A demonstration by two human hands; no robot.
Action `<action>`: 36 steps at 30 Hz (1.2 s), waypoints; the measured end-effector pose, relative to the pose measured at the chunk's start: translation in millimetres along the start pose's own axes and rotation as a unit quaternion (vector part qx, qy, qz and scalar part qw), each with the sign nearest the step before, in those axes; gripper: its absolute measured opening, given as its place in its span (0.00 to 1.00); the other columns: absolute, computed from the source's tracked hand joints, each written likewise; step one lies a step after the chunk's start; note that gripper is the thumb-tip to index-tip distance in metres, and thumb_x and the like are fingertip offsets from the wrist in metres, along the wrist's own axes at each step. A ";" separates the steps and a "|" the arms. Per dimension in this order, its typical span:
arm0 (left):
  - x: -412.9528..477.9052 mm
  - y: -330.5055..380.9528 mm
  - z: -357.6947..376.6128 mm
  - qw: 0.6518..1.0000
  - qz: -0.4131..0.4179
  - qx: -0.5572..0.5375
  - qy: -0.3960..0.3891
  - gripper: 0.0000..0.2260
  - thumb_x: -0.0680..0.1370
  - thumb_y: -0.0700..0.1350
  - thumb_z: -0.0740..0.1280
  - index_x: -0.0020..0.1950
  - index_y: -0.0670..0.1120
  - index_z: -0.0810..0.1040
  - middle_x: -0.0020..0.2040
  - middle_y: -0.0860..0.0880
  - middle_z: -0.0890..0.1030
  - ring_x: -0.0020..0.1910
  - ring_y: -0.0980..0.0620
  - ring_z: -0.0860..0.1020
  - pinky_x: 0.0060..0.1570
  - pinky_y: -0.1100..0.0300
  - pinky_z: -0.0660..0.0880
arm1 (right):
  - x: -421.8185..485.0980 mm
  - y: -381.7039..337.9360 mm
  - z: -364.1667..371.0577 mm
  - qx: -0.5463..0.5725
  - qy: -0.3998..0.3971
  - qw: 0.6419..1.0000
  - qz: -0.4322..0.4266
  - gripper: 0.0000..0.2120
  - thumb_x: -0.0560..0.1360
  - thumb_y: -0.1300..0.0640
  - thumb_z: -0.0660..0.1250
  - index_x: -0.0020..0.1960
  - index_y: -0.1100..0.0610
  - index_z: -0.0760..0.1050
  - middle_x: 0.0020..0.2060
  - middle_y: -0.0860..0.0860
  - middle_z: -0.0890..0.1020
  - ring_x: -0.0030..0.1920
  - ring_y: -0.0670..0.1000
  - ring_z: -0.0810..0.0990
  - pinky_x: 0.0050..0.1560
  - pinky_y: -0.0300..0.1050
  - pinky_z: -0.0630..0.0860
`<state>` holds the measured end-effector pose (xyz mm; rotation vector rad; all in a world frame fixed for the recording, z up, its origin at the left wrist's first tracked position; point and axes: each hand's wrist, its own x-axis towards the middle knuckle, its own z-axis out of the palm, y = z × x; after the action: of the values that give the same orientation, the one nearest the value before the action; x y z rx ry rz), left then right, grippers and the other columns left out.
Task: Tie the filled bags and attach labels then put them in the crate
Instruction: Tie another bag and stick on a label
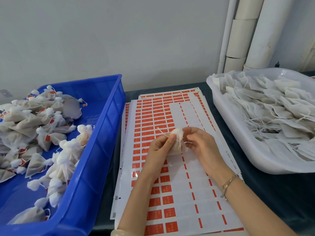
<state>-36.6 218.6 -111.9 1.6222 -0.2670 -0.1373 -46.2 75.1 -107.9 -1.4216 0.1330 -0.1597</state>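
Cradling the small filled bag [177, 143] between both hands, the person works just above the label sheets [170, 184] at the middle of the surface [272, 193]. From the near edge, both forearms reach in, a pale bangle on the left wrist and a thin chain bracelet on the right. The left hand [159, 147] is curled around the bag's left side, thumb and forefinger pinched on the gathered neck, where a thin drawstring [162, 131] springs up and away to the left. The right hand [199, 143] closes its fingers on the neck's other side, pinching cloth or string; exactly which is too small to tell.

The bag looks light and soft, a thin gauzy pouch whose loose filling would shift under a squeeze, so it is probably best held at the bunched neck. The string looks fine and likely slippery; a firm fingertip pinch seems wise.

The sheets beneath carry rows of red labels [167, 212], many spots already peeled bare. On the left sits the blue crate [95, 159], well stocked with tied, labelled bags [51, 138]. Far right, a white tray [238, 133] is heaped with flat untied bags [272, 108]. This bag shows no label yet, so tying appears to be the step in hand.
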 end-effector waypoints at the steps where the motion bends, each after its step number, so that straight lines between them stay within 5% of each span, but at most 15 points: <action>1: 0.3 -0.2 -0.1 1.000 0.001 0.002 -0.003 0.09 0.75 0.56 0.64 0.46 0.55 0.82 0.43 0.58 0.82 0.44 0.62 0.79 0.41 0.75 0.73 | 0.3 -0.4 -0.5 0.010 -0.005 1.000 0.002 0.07 0.76 0.59 0.65 0.50 0.52 0.81 0.45 0.46 0.84 0.50 0.51 0.82 0.49 0.42 0.80; 4: 0.5 -0.8 0.8 1.000 0.010 0.017 -0.011 0.12 0.74 0.57 0.63 0.47 0.53 0.81 0.42 0.59 0.81 0.43 0.62 0.78 0.42 0.75 0.72 | -2.7 -2.3 0.0 0.027 -0.020 0.999 -0.003 0.15 0.69 0.48 0.71 0.54 0.51 0.81 0.49 0.46 0.84 0.52 0.49 0.82 0.53 0.45 0.79; 12: 0.4 0.0 0.5 1.000 -0.008 0.005 0.012 0.09 0.73 0.58 0.63 0.42 0.63 0.83 0.42 0.60 0.82 0.45 0.62 0.79 0.43 0.74 0.75 | -1.8 -2.9 -3.6 0.080 -0.035 0.996 0.022 0.18 0.61 0.51 0.75 0.50 0.52 0.82 0.49 0.49 0.84 0.51 0.51 0.82 0.52 0.45 0.80; 16: 2.6 -2.0 -0.3 0.999 -0.035 -0.022 0.034 0.09 0.72 0.59 0.64 0.43 0.61 0.83 0.45 0.56 0.83 0.50 0.54 0.80 0.53 0.61 0.77 | -2.6 -3.5 -2.1 0.099 -0.061 0.993 0.017 0.17 0.60 0.50 0.76 0.48 0.51 0.80 0.47 0.51 0.84 0.46 0.49 0.83 0.47 0.40 0.78; 21: 4.3 -0.7 0.2 0.993 -0.070 -0.070 0.067 0.12 0.72 0.59 0.64 0.45 0.56 0.84 0.48 0.52 0.83 0.54 0.48 0.80 0.60 0.51 0.76 | -3.8 0.2 -0.8 -0.025 -0.053 0.998 -0.006 0.10 0.64 0.45 0.73 0.43 0.46 0.79 0.43 0.43 0.84 0.46 0.46 0.82 0.46 0.36 0.78; 26: 6.7 -0.3 -2.3 0.985 -0.084 -0.116 0.097 0.10 0.78 0.53 0.63 0.50 0.52 0.82 0.50 0.52 0.83 0.54 0.50 0.80 0.56 0.56 0.78 | -4.1 4.3 0.0 -0.120 -0.015 0.991 -0.052 0.04 0.72 0.54 0.73 0.43 0.46 0.79 0.40 0.35 0.82 0.44 0.35 0.79 0.36 0.23 0.72; 31: 5.4 -4.4 -2.3 0.995 -0.040 -0.050 0.070 0.09 0.79 0.53 0.63 0.47 0.53 0.82 0.45 0.55 0.82 0.48 0.56 0.80 0.46 0.66 0.76 | -4.9 0.5 1.8 -0.060 -0.021 0.997 -0.030 0.08 0.73 0.48 0.69 0.52 0.44 0.79 0.45 0.40 0.84 0.45 0.40 0.82 0.41 0.31 0.77; 36: 3.2 -7.1 -0.8 0.999 -0.008 0.023 0.028 0.11 0.80 0.52 0.61 0.44 0.51 0.80 0.40 0.55 0.79 0.40 0.64 0.77 0.40 0.76 0.72 | -6.7 -1.5 1.1 -0.067 -0.013 0.997 -0.038 0.05 0.71 0.49 0.71 0.47 0.47 0.80 0.39 0.40 0.84 0.41 0.41 0.82 0.37 0.30 0.76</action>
<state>-32.7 218.9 -118.7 1.6723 -0.2153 -0.0983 -52.6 77.2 -106.3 -1.5628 0.0686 -0.1988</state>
